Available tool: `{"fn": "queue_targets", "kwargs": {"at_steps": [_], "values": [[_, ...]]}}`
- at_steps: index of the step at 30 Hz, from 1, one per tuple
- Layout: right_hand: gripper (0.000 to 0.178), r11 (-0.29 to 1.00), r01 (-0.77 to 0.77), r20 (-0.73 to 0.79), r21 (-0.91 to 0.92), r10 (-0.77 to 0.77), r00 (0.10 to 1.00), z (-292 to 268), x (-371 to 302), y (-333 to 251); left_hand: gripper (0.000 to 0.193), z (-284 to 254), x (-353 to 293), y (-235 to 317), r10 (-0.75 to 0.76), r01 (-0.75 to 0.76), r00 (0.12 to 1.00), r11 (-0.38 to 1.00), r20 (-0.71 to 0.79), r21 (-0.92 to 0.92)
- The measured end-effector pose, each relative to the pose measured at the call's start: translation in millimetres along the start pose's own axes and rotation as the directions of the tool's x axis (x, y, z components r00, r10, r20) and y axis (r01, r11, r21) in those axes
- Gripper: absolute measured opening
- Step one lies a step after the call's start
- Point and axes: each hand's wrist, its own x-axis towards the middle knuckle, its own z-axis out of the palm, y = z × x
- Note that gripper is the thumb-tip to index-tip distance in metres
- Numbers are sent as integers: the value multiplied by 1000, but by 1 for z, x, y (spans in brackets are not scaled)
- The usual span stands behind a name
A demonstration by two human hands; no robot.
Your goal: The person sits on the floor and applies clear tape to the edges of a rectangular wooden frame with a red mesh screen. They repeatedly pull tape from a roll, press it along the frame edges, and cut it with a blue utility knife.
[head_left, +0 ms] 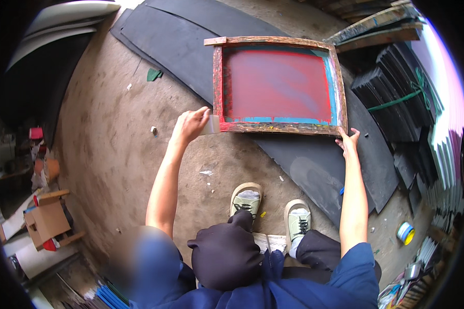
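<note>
A wooden screen-printing frame [280, 126] stretches across the upper middle. Its mesh [278, 85] is red, bordered in blue. At the frame's near right corner, my right hand [348, 142] grips the wood with thumb and fingers. My left hand [191, 125] is closed just outside the near left corner, around a pale, see-through flat piece [212, 125] whose kind I cannot make out. That piece reaches to the frame's edge. Beneath the frame lie large dark grey sheets [314, 170] on the floor.
Stacked dark sheets [386, 92] tied with green cord stand at the right, beside pale sheets [446, 118]. A small tub with yellow [406, 234] lies on the floor at lower right. Cardboard [49, 221] sits at the left. My shoes [246, 200] are near the dark sheets.
</note>
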Motion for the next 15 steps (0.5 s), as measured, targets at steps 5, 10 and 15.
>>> {"fn": "queue_targets", "kwargs": {"at_steps": [5, 10, 15], "values": [[43, 959, 182, -14, 216, -183, 983, 5, 13, 13, 33, 4, 6, 1, -79, 79, 997, 997, 23, -18], [40, 968, 173, 20, 180, -180, 984, 4, 31, 5, 41, 1, 0, -8, -148, 162, 982, 978, 117, -129], [41, 954, 245, 85, -171, -234, 969, -16, 58, -7, 44, 6, -1, 0, -112, 135, 986, 972, 127, -191]]}}
